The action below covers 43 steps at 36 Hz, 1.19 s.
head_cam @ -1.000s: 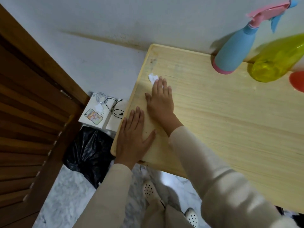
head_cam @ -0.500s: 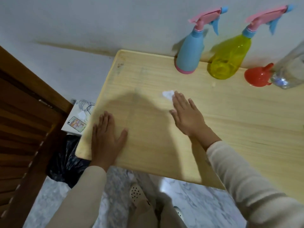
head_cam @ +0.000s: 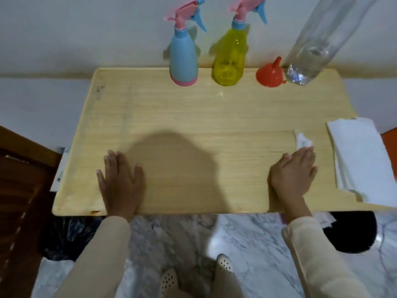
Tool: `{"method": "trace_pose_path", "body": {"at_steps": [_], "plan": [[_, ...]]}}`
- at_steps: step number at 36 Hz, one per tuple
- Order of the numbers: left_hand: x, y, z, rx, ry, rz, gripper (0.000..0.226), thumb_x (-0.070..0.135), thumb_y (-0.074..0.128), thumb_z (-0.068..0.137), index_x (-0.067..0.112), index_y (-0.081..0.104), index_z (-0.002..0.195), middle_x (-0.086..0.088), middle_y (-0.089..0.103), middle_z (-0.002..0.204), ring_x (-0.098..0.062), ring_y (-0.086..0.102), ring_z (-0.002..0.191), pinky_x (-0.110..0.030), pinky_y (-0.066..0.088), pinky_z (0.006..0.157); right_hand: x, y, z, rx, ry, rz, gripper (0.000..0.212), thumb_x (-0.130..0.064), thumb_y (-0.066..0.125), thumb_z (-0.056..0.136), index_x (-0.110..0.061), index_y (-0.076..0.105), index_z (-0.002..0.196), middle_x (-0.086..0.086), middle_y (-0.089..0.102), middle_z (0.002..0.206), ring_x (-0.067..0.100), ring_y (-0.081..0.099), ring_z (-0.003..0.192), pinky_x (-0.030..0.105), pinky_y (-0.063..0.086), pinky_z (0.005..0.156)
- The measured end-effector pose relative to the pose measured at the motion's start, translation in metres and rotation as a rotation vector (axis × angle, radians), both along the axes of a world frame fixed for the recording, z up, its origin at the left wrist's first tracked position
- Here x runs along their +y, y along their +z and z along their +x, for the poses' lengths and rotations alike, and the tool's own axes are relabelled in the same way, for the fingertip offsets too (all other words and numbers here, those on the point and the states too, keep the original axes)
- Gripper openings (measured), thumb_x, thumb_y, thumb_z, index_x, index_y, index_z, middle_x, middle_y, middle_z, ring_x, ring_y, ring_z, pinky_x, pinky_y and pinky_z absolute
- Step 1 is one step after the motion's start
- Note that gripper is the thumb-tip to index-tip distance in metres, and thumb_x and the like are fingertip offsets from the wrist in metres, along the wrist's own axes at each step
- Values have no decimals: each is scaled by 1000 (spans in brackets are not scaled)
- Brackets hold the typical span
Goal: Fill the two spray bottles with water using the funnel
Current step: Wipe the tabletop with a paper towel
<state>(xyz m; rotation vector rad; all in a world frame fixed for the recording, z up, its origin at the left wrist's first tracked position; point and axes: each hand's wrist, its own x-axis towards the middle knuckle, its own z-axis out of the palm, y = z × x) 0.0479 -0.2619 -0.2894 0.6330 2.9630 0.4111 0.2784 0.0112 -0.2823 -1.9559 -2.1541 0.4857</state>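
A blue spray bottle and a yellow spray bottle, both with pink trigger heads on, stand at the far edge of the wooden table. To their right a red funnel lies mouth-down, beside a tall clear plastic water bottle. My left hand lies flat near the front left edge. My right hand lies flat at the front right, fingertips on a small white tissue. Neither hand grips anything.
A folded white cloth lies at the table's right end. A wooden louvred door stands to the left, with a black bag beneath the table's left corner. A black round object sits on the marble floor at right.
My right hand slid the white tissue from the table's left side across to the right. The view swung right, bringing the funnel, water bottle and white cloth into sight.
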Motion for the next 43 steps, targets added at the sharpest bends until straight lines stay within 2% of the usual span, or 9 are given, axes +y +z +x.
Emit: {"method": "trace_pose_path", "body": {"at_steps": [6, 13, 20, 27, 32, 34, 37, 40, 43], "plan": [[0, -1, -5, -8, -37, -7, 64, 41, 35, 99, 5, 21, 149, -12, 12, 159, -25, 9, 146, -46, 5, 117, -42, -4, -27, 4, -84, -5, 57, -28, 22, 101, 0, 6, 148, 11, 1, 159, 22, -1, 147, 40, -2, 118], [-36, 0, -23, -42, -286, 5, 76, 58, 23, 91, 12, 18, 151, -8, 9, 160, -22, 7, 147, -40, 6, 117, -89, -2, -93, -49, -25, -70, 60, -29, 22, 101, 2, 0, 147, 15, -4, 158, 27, -6, 146, 44, -4, 116], [-68, -3, -27, -5, -289, 35, 80, 61, 12, 86, 13, 23, 150, -8, 14, 159, -25, 10, 146, -44, 6, 117, -173, 1, -178, -56, 665, -60, 60, -30, 25, 101, -3, -1, 148, 10, -8, 159, 23, -8, 146, 44, -8, 116], [-71, -2, -18, -40, -250, -8, 65, 48, 31, 98, 9, 22, 149, -10, 10, 159, -27, 6, 147, -48, 4, 117, -176, -2, -114, -92, 1038, 26, 53, -30, 26, 102, -13, 12, 150, 0, 4, 159, 12, 4, 146, 34, -2, 117], [-63, -3, -1, -44, -302, -21, 76, 59, 25, 90, 11, 22, 149, -9, 11, 159, -26, 7, 146, -49, 4, 116, -161, 3, -60, -143, 999, 68, 65, -43, 1, 91, -19, 21, 149, -6, 18, 157, 12, 13, 146, 35, -6, 115], [-58, -3, 7, -42, -291, -43, 77, 60, 31, 93, 9, 20, 150, -10, 11, 159, -26, 7, 146, -50, 5, 116, -157, 4, -42, -191, 922, 81, 62, -41, 7, 93, -18, 28, 147, -5, 26, 155, 15, 19, 144, 35, -11, 113], [-48, 0, 17, -56, -296, -62, 79, 58, 37, 92, 9, 16, 150, -8, 7, 160, -25, 4, 147, -48, 0, 116, -160, 8, -25, -217, 783, 107, 57, -38, 15, 95, -14, 41, 141, -1, 41, 148, 21, 30, 141, 39, -5, 113], [-43, 3, 24, -79, -285, -58, 78, 56, 36, 93, 9, 12, 151, -6, 3, 160, -23, 0, 147, -46, -2, 117, -169, 11, -20, -140, 689, 84, 59, -36, 13, 95, -12, 33, 144, 4, 30, 154, 23, 17, 145, 39, -5, 116], [-44, 6, 25, -76, -282, -42, 77, 55, 37, 93, 9, 13, 151, -6, 4, 160, -24, 1, 147, -45, 0, 117, -164, 20, -24, 42, 743, 19, 57, -19, 39, 94, -7, 22, 147, 11, 14, 157, 26, 10, 146, 44, 14, 119]]}}
